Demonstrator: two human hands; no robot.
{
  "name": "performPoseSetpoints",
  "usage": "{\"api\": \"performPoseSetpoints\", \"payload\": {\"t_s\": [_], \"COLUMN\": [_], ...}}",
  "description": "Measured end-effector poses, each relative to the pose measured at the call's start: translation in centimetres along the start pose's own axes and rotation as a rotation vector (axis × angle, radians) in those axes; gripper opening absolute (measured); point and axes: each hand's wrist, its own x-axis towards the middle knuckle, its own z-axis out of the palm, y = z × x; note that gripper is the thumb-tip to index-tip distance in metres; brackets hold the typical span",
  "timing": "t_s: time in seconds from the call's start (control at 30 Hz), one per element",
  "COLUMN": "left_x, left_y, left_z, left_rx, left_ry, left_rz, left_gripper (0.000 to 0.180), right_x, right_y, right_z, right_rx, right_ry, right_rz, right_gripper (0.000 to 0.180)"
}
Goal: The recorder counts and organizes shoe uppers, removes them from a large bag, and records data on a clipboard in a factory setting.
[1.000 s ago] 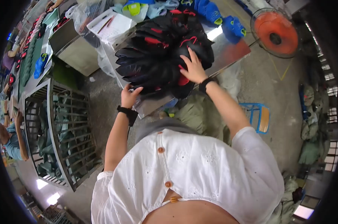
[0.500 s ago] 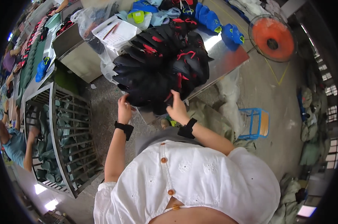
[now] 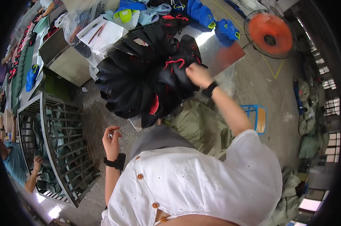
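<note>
Right hand [image 3: 198, 74] reaching forward, arm extended, fingers pressing down on fanned stack of black shoe uppers with red trim [image 3: 147, 75], grip itself not clear. Stack lying on shiny metal table [image 3: 223, 52], spreading past its near edge. Left hand [image 3: 111, 141] raised near chest, elbow bent, fingers curling closed around small object, identity unclear. White paper sheet with red pen [image 3: 98, 34] lying at table's far left. Blue shoe uppers [image 3: 200, 15] lying beyond stack. Orange floor fan [image 3: 269, 33] standing far right. Metal wire cart [image 3: 57, 147] standing left.

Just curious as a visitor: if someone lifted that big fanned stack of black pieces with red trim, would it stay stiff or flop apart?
Probably floppy: the black stack fans out and droops over the metal table edge. Likely to slide apart, since the right hand presses on it.
</note>
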Motion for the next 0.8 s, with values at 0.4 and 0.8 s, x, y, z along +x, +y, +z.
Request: {"api": "performPoseSetpoints", "payload": {"t_s": [0.4, 0.8], "left_x": [15.2, 8.3], "left_y": [11.7, 10.9], "left_z": [16.7, 16.5], "left_rx": [0.902, 1.016], "left_ry": [-0.761, -0.856], "left_rz": [0.676, 0.68], "left_gripper": [0.03, 0.031], "right_x": [-9.2, -10.1], "right_y": [-1.4, -1.3], "right_z": [6.0, 6.1], "right_rx": [0.667, 2.079], "right_ry": [-0.367, -0.779], "right_rz": [0.298, 0.803], "right_gripper": [0.048, 0.053]}}
